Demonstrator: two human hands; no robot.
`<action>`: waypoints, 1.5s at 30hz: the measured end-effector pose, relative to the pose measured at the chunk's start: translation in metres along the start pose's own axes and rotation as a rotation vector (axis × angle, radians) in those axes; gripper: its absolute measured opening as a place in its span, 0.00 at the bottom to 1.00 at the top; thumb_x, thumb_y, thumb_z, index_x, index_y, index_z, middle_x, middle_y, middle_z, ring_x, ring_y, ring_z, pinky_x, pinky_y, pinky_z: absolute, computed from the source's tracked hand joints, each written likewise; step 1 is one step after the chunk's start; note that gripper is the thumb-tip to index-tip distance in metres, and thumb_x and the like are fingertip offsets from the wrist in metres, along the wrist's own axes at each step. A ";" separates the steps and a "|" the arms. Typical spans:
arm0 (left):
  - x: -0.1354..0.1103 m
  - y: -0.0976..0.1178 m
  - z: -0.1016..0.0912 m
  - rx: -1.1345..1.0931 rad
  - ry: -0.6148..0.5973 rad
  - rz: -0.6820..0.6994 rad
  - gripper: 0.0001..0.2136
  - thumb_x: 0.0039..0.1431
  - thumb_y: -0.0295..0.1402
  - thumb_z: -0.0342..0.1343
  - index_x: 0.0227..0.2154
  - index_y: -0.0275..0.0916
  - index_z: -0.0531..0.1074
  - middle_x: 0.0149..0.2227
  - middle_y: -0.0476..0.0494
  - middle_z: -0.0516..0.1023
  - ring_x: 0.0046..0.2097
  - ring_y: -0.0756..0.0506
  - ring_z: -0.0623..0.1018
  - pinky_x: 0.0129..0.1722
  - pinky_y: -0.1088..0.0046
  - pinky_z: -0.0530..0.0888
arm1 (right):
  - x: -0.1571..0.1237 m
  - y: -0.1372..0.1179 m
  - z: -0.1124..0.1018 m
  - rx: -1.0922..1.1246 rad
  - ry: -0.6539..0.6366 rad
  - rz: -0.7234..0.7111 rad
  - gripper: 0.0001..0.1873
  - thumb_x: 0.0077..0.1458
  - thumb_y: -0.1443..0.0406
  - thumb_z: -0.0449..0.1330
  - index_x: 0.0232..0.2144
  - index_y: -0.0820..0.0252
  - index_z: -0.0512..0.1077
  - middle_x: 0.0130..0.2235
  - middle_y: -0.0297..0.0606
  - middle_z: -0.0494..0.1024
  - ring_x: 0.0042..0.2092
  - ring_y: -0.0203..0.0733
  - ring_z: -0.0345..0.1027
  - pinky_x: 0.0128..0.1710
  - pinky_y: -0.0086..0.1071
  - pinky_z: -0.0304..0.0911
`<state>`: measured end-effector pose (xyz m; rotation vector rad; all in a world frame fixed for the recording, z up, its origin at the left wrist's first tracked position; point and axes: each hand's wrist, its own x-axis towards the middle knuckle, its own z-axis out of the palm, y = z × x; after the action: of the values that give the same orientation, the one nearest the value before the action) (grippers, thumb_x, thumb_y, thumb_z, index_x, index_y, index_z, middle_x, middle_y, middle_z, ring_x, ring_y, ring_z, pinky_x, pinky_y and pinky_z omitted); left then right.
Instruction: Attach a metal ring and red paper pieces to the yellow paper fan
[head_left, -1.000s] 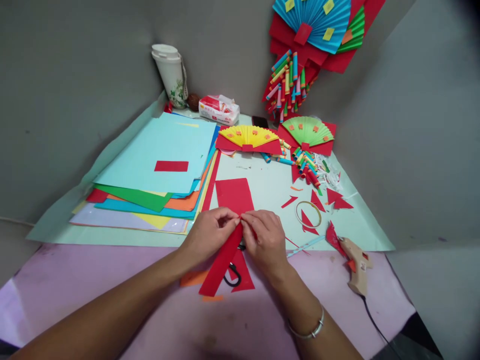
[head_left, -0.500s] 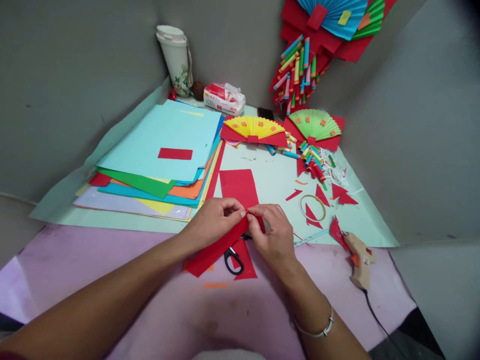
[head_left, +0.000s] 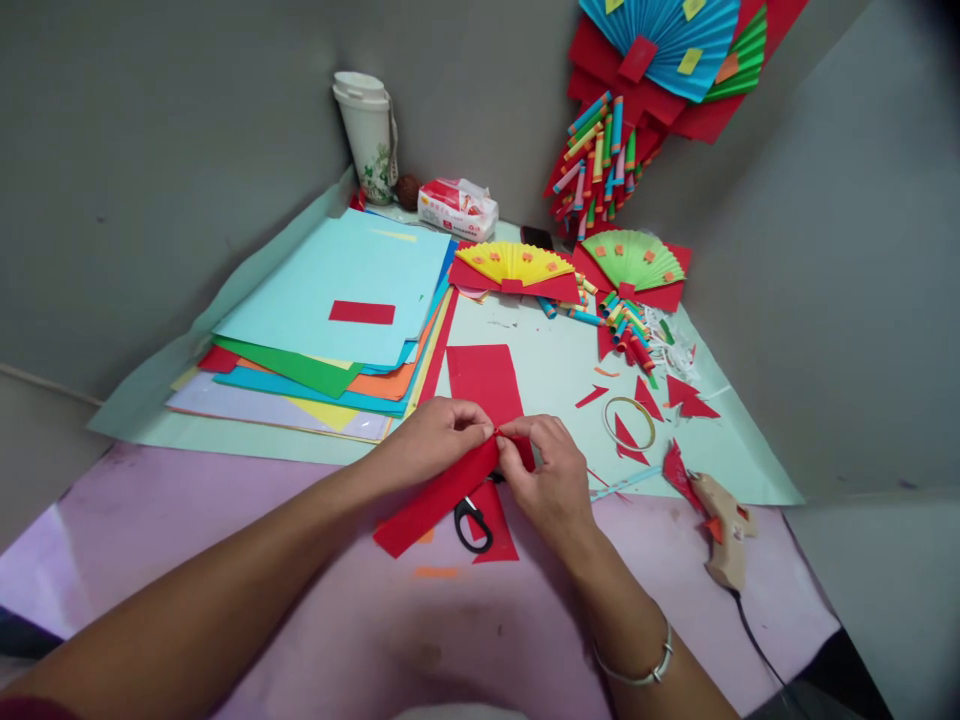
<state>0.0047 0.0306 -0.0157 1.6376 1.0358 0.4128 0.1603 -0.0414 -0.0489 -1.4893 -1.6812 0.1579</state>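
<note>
My left hand (head_left: pixel 435 440) and my right hand (head_left: pixel 547 480) meet at the middle of the table, each pinching the top end of a long red paper strip (head_left: pixel 435 497). The strip slants down to the left from my fingertips. Under it lie black-handled scissors (head_left: pixel 472 522) and a red paper scrap (head_left: pixel 496 520). Just beyond my fingers a red paper rectangle (head_left: pixel 485 380) lies flat on the pale green sheet (head_left: pixel 547 370).
A stack of coloured paper sheets (head_left: pixel 330 320) lies at the left. Yellow (head_left: pixel 516 268) and green (head_left: pixel 634 262) paper fans sit at the back, with rolled paper tubes (head_left: pixel 622 325). A glue gun (head_left: pixel 724 530), tape ring (head_left: pixel 628 422), cup (head_left: pixel 369 135) and tissue pack (head_left: pixel 457 208) are around.
The strip's lower end has swung to the left and now lies flatter. My hands keep their pinch and shifted slightly up in the view as the camera moved.
</note>
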 end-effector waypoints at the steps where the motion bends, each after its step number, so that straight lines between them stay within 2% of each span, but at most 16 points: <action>1: 0.001 -0.001 -0.001 -0.005 -0.003 -0.001 0.11 0.55 0.38 0.54 0.27 0.37 0.76 0.22 0.52 0.71 0.25 0.51 0.65 0.24 0.76 0.61 | 0.000 0.000 0.000 0.005 0.000 -0.001 0.06 0.54 0.72 0.59 0.33 0.57 0.72 0.33 0.37 0.77 0.37 0.43 0.68 0.40 0.38 0.65; 6: 0.001 -0.002 -0.003 -0.087 -0.047 -0.055 0.12 0.55 0.41 0.55 0.28 0.37 0.75 0.20 0.54 0.66 0.23 0.52 0.64 0.21 0.77 0.60 | 0.001 -0.003 -0.002 0.007 0.012 0.001 0.07 0.53 0.73 0.58 0.33 0.57 0.72 0.32 0.37 0.77 0.37 0.43 0.68 0.40 0.38 0.65; 11: 0.000 -0.002 -0.002 -0.188 -0.095 -0.116 0.13 0.56 0.44 0.55 0.30 0.37 0.74 0.22 0.52 0.68 0.25 0.51 0.67 0.23 0.78 0.64 | 0.001 -0.003 -0.002 -0.018 0.025 -0.024 0.06 0.54 0.73 0.58 0.33 0.57 0.71 0.32 0.37 0.76 0.37 0.43 0.68 0.40 0.39 0.64; 16: 0.001 -0.008 -0.001 -0.238 -0.118 -0.104 0.17 0.56 0.48 0.56 0.28 0.37 0.72 0.22 0.52 0.67 0.25 0.51 0.67 0.22 0.78 0.63 | 0.000 -0.003 -0.002 -0.056 0.015 -0.069 0.06 0.56 0.72 0.58 0.33 0.57 0.71 0.33 0.37 0.77 0.37 0.43 0.67 0.39 0.39 0.64; 23: 0.004 -0.015 0.000 -0.282 -0.121 -0.096 0.15 0.54 0.46 0.58 0.29 0.37 0.73 0.21 0.52 0.68 0.23 0.52 0.67 0.22 0.78 0.63 | -0.002 0.000 0.000 -0.109 0.019 -0.107 0.06 0.57 0.71 0.57 0.34 0.57 0.72 0.33 0.37 0.77 0.37 0.43 0.67 0.39 0.38 0.63; 28: 0.002 -0.011 -0.001 -0.237 -0.102 -0.077 0.13 0.54 0.43 0.57 0.29 0.37 0.74 0.24 0.49 0.72 0.25 0.50 0.70 0.23 0.77 0.65 | -0.003 0.002 0.001 -0.134 0.021 -0.129 0.06 0.57 0.71 0.57 0.35 0.57 0.72 0.34 0.38 0.78 0.38 0.43 0.68 0.40 0.39 0.63; 35: 0.000 -0.004 -0.002 -0.087 -0.027 -0.024 0.11 0.54 0.41 0.57 0.26 0.37 0.74 0.22 0.51 0.69 0.24 0.51 0.67 0.21 0.78 0.62 | -0.002 0.003 0.000 -0.124 -0.020 -0.143 0.07 0.58 0.71 0.56 0.36 0.57 0.72 0.35 0.38 0.78 0.39 0.44 0.69 0.40 0.39 0.63; 45: 0.002 -0.004 -0.007 -0.046 -0.057 -0.045 0.11 0.53 0.41 0.56 0.28 0.38 0.75 0.25 0.49 0.74 0.27 0.49 0.70 0.23 0.77 0.66 | 0.002 0.005 -0.009 -0.140 -0.104 -0.165 0.07 0.57 0.71 0.57 0.38 0.58 0.72 0.36 0.38 0.78 0.39 0.44 0.68 0.42 0.39 0.62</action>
<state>-0.0008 0.0362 -0.0173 1.5739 1.0115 0.3553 0.1698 -0.0420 -0.0453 -1.4568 -1.9242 0.0296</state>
